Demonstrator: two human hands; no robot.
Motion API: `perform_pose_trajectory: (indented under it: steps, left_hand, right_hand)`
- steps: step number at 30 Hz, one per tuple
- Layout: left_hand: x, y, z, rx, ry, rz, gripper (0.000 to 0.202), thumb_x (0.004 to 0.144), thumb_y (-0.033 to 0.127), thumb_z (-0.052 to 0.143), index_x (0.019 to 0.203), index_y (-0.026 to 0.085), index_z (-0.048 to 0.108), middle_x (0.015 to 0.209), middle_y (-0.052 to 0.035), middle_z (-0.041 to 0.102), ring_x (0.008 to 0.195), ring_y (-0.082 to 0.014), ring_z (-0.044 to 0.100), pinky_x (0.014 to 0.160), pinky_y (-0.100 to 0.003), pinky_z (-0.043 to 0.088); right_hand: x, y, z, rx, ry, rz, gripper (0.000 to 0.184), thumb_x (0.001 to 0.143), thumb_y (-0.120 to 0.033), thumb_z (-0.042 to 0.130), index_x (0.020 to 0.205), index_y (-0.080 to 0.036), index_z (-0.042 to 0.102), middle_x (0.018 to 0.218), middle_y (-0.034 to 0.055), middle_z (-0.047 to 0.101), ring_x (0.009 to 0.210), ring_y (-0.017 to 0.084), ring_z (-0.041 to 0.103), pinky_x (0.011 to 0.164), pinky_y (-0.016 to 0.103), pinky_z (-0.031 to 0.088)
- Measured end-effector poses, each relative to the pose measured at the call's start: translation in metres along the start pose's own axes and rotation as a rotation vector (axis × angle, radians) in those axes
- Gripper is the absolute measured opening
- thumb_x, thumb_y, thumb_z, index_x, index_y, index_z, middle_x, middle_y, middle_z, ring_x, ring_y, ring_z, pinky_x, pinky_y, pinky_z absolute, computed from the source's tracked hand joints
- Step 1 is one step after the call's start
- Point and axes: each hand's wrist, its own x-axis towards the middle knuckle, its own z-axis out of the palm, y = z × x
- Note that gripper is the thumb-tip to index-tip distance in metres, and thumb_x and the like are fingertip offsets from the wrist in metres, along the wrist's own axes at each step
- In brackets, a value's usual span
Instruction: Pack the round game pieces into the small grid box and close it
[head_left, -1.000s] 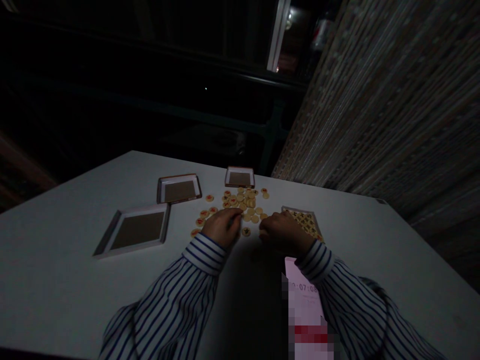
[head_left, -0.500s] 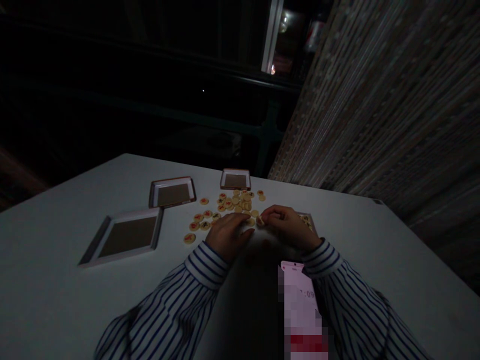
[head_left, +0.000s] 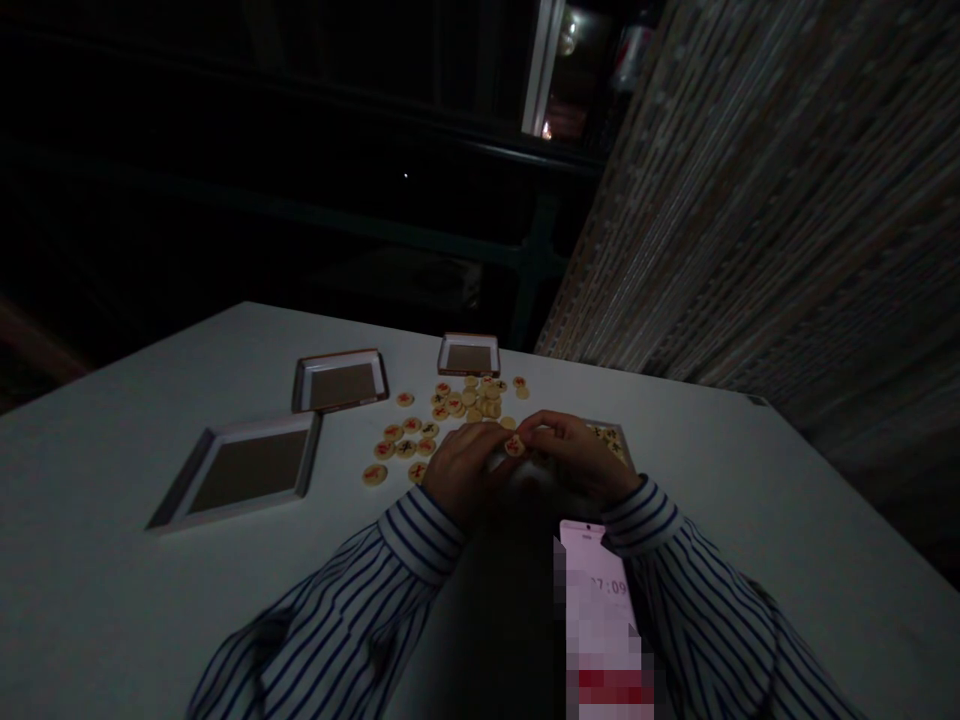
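Observation:
A round, pale Chinese chess piece (head_left: 514, 446) with a red character is held up between my two hands. My right hand (head_left: 577, 452) pinches its right side with thumb and fingertips. From the left, my left hand (head_left: 466, 462) has its fingertips closed in on the piece's other edge. Just beyond the fingers lies a heap of Chinese chess pieces (head_left: 471, 398), some face up in red or black. More loose pieces (head_left: 406, 448) are spread left of my left hand. Partly behind my right hand is a tray of pieces (head_left: 611, 440) with dark characters.
Three shallow box parts stand on the white table (head_left: 750, 520): a large one (head_left: 306, 480) at left, a smaller one (head_left: 385, 378) behind it, and another (head_left: 496, 358) at the back. A lit phone (head_left: 600, 560) lies between my forearms. A strand curtain (head_left: 697, 200) hangs at right.
My left hand has moved in to the piece that my right hand holds. The piece now shows its red face, and more loose pieces are visible at left.

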Motion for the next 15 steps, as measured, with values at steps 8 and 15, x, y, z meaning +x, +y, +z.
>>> perform_pose_trajectory:
  steps: [8, 15]
  left_hand:
    - [0.0, 0.004, -0.001, 0.054, 0.052, -0.082, 0.021, 0.074, 0.027, 0.055, 0.092, 0.017, 0.059, 0.084, -0.006, 0.067, 0.08, -0.0187, 0.061, 0.073, -0.032, 0.047]
    - [-0.002, 0.001, 0.0, 0.062, 0.128, -0.081, 0.021, 0.071, 0.026, 0.059, 0.09, 0.017, 0.058, 0.081, -0.004, 0.065, 0.075, -0.0159, 0.06, 0.069, -0.028, 0.048]
  right_hand:
    - [-0.002, -0.004, -0.008, 0.002, 0.027, -0.058, 0.014, 0.07, -0.027, 0.061, 0.078, -0.015, 0.058, 0.075, 0.0013, 0.065, 0.072, 0.011, 0.058, 0.068, 0.024, 0.042]
    - [-0.006, -0.013, -0.019, 0.048, 0.113, -0.092, 0.016, 0.071, -0.03, 0.061, 0.08, -0.016, 0.058, 0.084, 0.0036, 0.067, 0.074, 0.011, 0.059, 0.071, 0.026, 0.043]
